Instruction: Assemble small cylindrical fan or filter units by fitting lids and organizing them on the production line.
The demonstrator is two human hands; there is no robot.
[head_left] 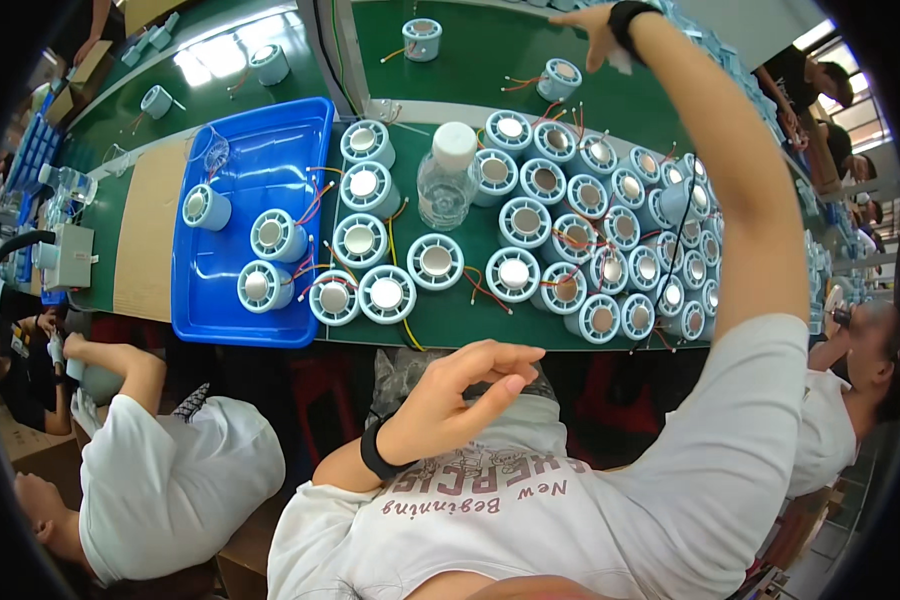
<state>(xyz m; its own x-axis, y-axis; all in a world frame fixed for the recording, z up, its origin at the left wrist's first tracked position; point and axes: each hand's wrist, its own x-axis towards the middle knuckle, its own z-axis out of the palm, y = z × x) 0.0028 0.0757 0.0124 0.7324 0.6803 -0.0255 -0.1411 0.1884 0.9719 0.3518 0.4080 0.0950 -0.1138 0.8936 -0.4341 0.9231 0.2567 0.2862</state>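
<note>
My left hand [470, 395] hovers in front of the table edge, over my lap. Its fingers are loosely bent, the thumb stands apart, and nothing shows in it. My right hand [598, 28] is stretched far out over the green surface beyond the table, fingers and thumb spread, with nothing visible between them. Just below it lies a light blue round housing [560, 80] with a silver disc and thin coloured wires. Another such housing [422, 40] stands farther left. Many more, like this near one [435, 262], are crowded on the table, silver faces up.
A blue tray [195, 315] at the left holds several housings and a clear plastic cup [210, 150]. A clear bottle with a white cap [455, 145] stands among the housings. Brown cardboard [145, 230] lies left of the tray. Co-workers sit on both sides.
</note>
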